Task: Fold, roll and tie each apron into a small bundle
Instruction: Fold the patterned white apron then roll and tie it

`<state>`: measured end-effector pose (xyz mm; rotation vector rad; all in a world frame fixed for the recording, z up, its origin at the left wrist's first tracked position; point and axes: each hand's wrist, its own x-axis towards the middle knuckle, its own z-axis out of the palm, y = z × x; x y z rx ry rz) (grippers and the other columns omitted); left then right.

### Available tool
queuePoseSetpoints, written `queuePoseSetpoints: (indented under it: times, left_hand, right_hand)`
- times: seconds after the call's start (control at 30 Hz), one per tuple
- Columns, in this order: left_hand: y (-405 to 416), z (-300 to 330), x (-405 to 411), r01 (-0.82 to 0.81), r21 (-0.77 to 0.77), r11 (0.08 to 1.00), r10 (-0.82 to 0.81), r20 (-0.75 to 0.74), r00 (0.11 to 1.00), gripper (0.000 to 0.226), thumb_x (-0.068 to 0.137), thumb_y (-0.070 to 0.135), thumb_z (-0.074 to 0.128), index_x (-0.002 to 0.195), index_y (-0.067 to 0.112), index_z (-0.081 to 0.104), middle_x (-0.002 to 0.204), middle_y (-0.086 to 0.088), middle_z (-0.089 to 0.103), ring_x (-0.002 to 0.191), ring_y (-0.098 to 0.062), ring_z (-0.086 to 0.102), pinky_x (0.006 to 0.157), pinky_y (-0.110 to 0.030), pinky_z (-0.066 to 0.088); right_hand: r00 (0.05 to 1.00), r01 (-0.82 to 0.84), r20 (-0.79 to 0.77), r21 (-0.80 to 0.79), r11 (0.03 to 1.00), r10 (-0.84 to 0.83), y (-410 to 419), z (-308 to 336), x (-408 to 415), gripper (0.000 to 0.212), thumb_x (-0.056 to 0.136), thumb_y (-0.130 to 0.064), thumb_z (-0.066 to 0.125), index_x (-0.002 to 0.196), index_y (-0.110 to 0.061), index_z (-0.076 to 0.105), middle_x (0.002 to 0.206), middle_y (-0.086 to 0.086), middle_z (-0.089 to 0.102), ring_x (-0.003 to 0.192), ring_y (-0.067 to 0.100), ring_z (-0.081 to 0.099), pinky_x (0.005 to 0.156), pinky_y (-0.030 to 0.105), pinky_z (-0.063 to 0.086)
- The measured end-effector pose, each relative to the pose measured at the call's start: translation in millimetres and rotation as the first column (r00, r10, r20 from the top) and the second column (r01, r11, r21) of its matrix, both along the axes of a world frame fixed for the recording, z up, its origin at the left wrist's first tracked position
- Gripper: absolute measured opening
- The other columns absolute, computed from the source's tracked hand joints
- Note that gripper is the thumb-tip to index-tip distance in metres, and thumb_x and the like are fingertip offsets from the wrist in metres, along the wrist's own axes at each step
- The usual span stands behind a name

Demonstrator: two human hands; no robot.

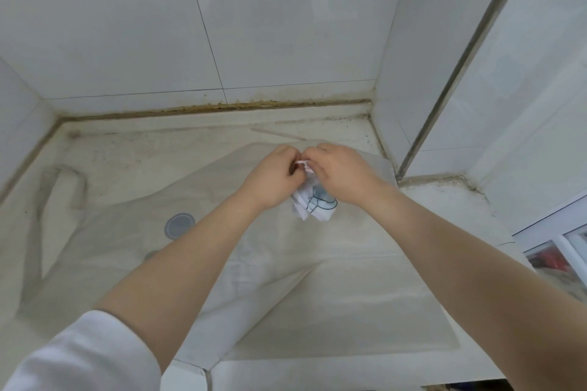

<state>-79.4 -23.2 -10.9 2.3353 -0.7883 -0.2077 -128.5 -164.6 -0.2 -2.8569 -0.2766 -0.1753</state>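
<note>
Both hands meet over the far middle of a flat apron [317, 263] spread across a pale counter [127, 149]. The left hand [273, 178] has its fingers curled inward, and the right hand [340, 171], with a ring on one finger, is curled the same way; between their fingertips they pinch a thin pale strap [303, 163], the knuckles nearly touching. Below that pinch hangs a small white bundle [313, 203] of rolled cloth with a blue-grey printed pattern, held just above the flat apron's surface or resting lightly on it; which of the two cannot be told. The bundle sits between the two wrists, partly hidden by the right hand. The flat apron is translucent beige; a round blue-grey print [179, 225] shows on it to the left of the bundle, and a strap loop [63, 187] lies at its far left side on the counter. Its near edge droops over the counter's front edge, close to a white sleeve [79, 355] on the left arm. Behind the apron the counter meets a white tiled wall [190, 25] along a stained seam. To the right of the apron stands a tiled column [406, 73].
</note>
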Motion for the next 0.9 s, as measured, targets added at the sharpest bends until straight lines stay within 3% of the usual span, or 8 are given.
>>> queuePoseSetpoints:
  times: [0.07, 0.2, 0.3, 0.4, 0.5, 0.6, 0.73, 0.9]
  left_hand:
    - [4.1, -1.2, 1.4, 0.018, 0.011, 1.000, -0.018, 0.084, 0.996, 0.011, 0.088, 0.011, 0.051, 0.094, 0.003, 0.054, 0.089, -0.004, 0.048, 0.081, -0.025, 0.051, 0.069, -0.036, 0.041]
    - [8.3, 0.7, -2.5, 0.065, -0.081, 0.995, -0.048, 0.203, 0.978, 0.018, 0.093, 0.016, 0.048, 0.104, 0.003, 0.055, 0.100, -0.011, 0.057, 0.088, -0.030, 0.055, 0.073, -0.041, 0.046]
    - [1.6, 3.5, -11.0, 0.102, -0.140, 0.985, -0.050, 0.332, 0.942, 0.035, 0.091, 0.028, 0.038, 0.103, 0.000, 0.054, 0.109, -0.016, 0.059, 0.092, -0.035, 0.059, 0.075, -0.044, 0.049]
    - [-5.9, -0.8, -18.2, 0.079, -0.195, 0.978, 0.008, 0.411, 0.912, 0.028, 0.087, 0.027, 0.043, 0.109, 0.009, 0.042, 0.114, -0.019, 0.057, 0.092, -0.036, 0.061, 0.076, -0.043, 0.052]
    - [-10.7, 3.6, -24.1, -0.031, -0.397, 0.917, 0.139, 0.248, 0.959, 0.049, 0.085, 0.022, 0.059, 0.121, 0.024, 0.027, 0.112, 0.000, 0.048, 0.090, -0.029, 0.059, 0.076, -0.043, 0.052]
    - [-15.3, 7.7, -20.0, 0.049, -0.450, 0.892, 0.081, 0.265, 0.961, 0.048, 0.077, 0.031, 0.065, 0.114, 0.025, 0.034, 0.121, 0.008, 0.035, 0.103, -0.009, 0.051, 0.082, -0.032, 0.048]
    - [-26.0, 12.2, -24.6, 0.052, -0.446, 0.893, 0.105, 0.318, 0.942, 0.031, 0.082, 0.034, 0.055, 0.091, 0.005, 0.055, 0.125, -0.004, 0.036, 0.103, 0.026, 0.033, 0.080, -0.010, 0.037]
    - [-38.6, 18.8, -22.8, 0.080, -0.393, 0.916, 0.132, 0.484, 0.865, 0.031, 0.088, 0.025, 0.049, 0.082, -0.003, 0.060, 0.121, -0.012, 0.051, 0.091, -0.006, 0.055, 0.075, -0.009, 0.041]
  right_hand:
    - [0.998, 0.016, -0.069, 0.327, 0.945, 0.007, -2.0, 6.0, -1.2, 0.020, 0.097, -0.015, 0.047, 0.105, -0.010, 0.064, 0.096, 0.005, 0.067, 0.088, 0.021, 0.060, 0.073, 0.030, 0.040]
    - [0.896, 0.278, -0.411, 0.816, 0.507, 0.171, -10.9, 24.5, -2.1, 0.021, 0.097, -0.010, 0.048, 0.080, -0.014, 0.060, 0.046, -0.014, 0.047, 0.039, 0.000, 0.039, 0.045, 0.014, 0.028]
    - [0.803, 0.422, -0.504, 0.857, 0.294, 0.319, -22.4, 33.1, 2.1, 0.026, 0.097, -0.007, 0.040, 0.076, -0.011, 0.055, 0.043, -0.010, 0.028, 0.037, 0.004, 0.018, 0.047, 0.023, 0.010]
    - [0.765, 0.484, -0.539, 0.842, 0.238, 0.353, -25.0, 41.7, 4.1, 0.026, 0.097, -0.009, 0.037, 0.075, -0.011, 0.051, 0.045, -0.009, 0.025, 0.037, 0.004, 0.018, 0.049, 0.023, 0.010]
    - [0.753, 0.521, -0.538, 0.839, 0.157, 0.378, -30.6, 41.9, 4.2, 0.028, 0.097, -0.013, 0.036, 0.073, -0.012, 0.050, 0.045, -0.009, 0.025, 0.037, 0.005, 0.019, 0.048, 0.022, 0.013]
    - [0.765, 0.544, -0.513, 0.838, 0.037, 0.389, -40.6, 37.2, 0.7, 0.027, 0.098, -0.015, 0.034, 0.077, -0.012, 0.051, 0.043, -0.009, 0.025, 0.036, 0.005, 0.022, 0.046, 0.021, 0.020]
    - [0.833, 0.420, -0.402, 0.907, 0.039, 0.380, -45.6, 34.3, -5.3, 0.020, 0.093, -0.008, 0.038, 0.083, -0.006, 0.055, 0.047, -0.007, 0.029, 0.043, 0.007, 0.027, 0.051, 0.022, 0.023]
    - [0.841, 0.377, -0.342, 0.926, 0.000, 0.419, -53.4, 34.5, -8.1, 0.032, 0.094, 0.001, 0.027, 0.091, -0.002, 0.059, 0.044, -0.007, 0.034, 0.043, 0.007, 0.032, 0.051, 0.021, 0.028]
